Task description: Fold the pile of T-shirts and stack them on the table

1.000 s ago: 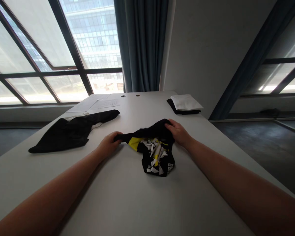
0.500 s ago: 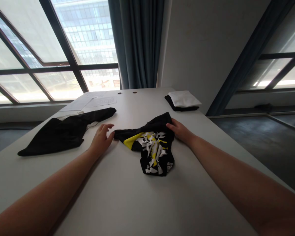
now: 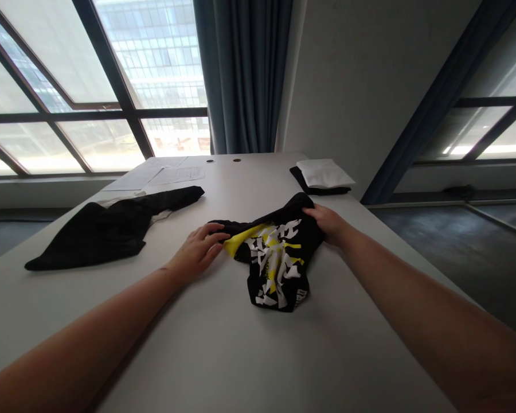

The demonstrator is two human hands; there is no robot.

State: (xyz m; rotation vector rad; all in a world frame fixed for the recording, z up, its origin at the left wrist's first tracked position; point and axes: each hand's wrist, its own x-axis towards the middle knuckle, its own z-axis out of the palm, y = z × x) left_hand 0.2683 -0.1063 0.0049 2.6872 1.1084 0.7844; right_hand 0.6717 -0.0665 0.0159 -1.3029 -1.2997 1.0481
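Note:
A crumpled black garment (image 3: 279, 252) with a yellow and white print lies on the white table (image 3: 258, 355) in front of me. Its upper right corner is pinched in my right hand (image 3: 327, 222), the thumb and fingertips on the black cloth. At its left end, my left hand (image 3: 199, 248) has its fingers laid on a narrow black part of the cloth, the thumb just below; the fingers are curled over this edge.
Left of the garment lies a spread black cloth (image 3: 98, 229) with some white fabric behind it. Papers (image 3: 133, 174) are at the far left. A folded white cloth (image 3: 324, 173) rests on a folded black one (image 3: 298, 179) at the far right.
My left hand has moved right and onto the garment's left end. My right hand has shifted right with the corner, and the printed part is pulled a little wider.

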